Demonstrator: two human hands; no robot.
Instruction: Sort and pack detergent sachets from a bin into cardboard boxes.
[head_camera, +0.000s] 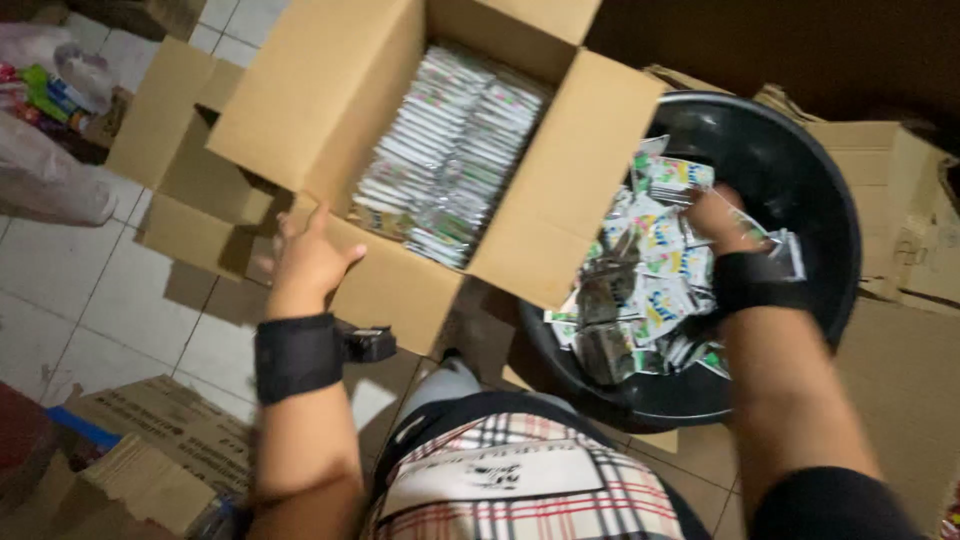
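Sachets (650, 290) in black tub (800, 160) — right hand (715, 220) grip buried, state unclear, left hand (305, 260) spread on carton (330, 100)

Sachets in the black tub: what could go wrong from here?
1. The right hand reaches into a loose heap of sachets in the black tub; some lie near the rim and might slide out.
2. The cardboard box already holds tight rows of packed sachets, so more pushed in could crumple or break the rows.
3. The left hand rests on the box's front flap; pressing there could tilt the box.
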